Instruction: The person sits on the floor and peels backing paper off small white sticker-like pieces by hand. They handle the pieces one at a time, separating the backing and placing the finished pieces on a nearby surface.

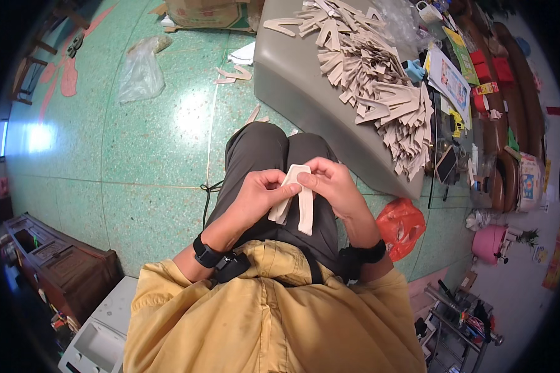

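Above my lap, both hands hold a beige V-shaped strap piece (pixel 305 212), perhaps of fabric or leather. Its pointed end faces away from me and its two legs hang toward my body. My left hand (pixel 260 192) pinches the left leg near the top, thumb across it. On the other side, my right hand (pixel 332 183) grips the top right part, with its thumb pressed on the face. Whether more than one layer lies in my fingers, I cannot tell. A large heap of similar V-shaped pieces (pixel 354 65) covers much of the grey padded bench (pixel 298 88) ahead to the right.
Several loose pieces (pixel 235 73) lie on the green floor (pixel 158 140) beside the bench. A clear plastic bag (pixel 142 77) and a cardboard box (pixel 210 14) are farther off. The red plastic bag (pixel 401 228) sits by my right arm. A cluttered glass table (pixel 462 186) stands beyond the bench.
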Motion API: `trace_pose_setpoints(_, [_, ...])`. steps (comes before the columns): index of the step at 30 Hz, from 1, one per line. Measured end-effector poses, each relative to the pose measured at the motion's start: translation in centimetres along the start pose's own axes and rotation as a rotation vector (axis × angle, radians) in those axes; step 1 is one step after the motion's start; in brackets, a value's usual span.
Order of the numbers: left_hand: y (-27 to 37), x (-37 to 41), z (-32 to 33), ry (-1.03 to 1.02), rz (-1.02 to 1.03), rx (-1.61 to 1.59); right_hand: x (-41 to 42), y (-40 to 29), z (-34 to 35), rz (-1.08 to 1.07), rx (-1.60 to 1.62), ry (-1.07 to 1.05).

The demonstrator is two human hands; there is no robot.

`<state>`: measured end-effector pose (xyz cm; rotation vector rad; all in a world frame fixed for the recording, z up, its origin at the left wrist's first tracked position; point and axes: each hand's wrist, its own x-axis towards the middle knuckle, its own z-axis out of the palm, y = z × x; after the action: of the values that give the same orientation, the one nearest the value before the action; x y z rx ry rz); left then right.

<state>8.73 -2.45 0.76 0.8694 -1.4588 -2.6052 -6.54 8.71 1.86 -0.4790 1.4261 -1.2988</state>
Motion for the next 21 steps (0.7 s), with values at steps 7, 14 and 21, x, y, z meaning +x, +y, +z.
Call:
trace_pose_setpoints(7, [-0.1,0.8,-0.9,0.015,0.057,0.03,-1.0,0.3,0.3,-0.027,-0.064,-0.006])
trace_pose_setpoints(14, [0.7,0.6,-0.6,0.09,0.255,0.357,-1.4,0.4,0.3,-0.108,-0.053,-0.016])
trace_pose_setpoints(21, [0.1,0.3,-0.5,-0.015,0.169,-0.061,-1.1,0.8,0.5,0.053,0.32,-0.094])
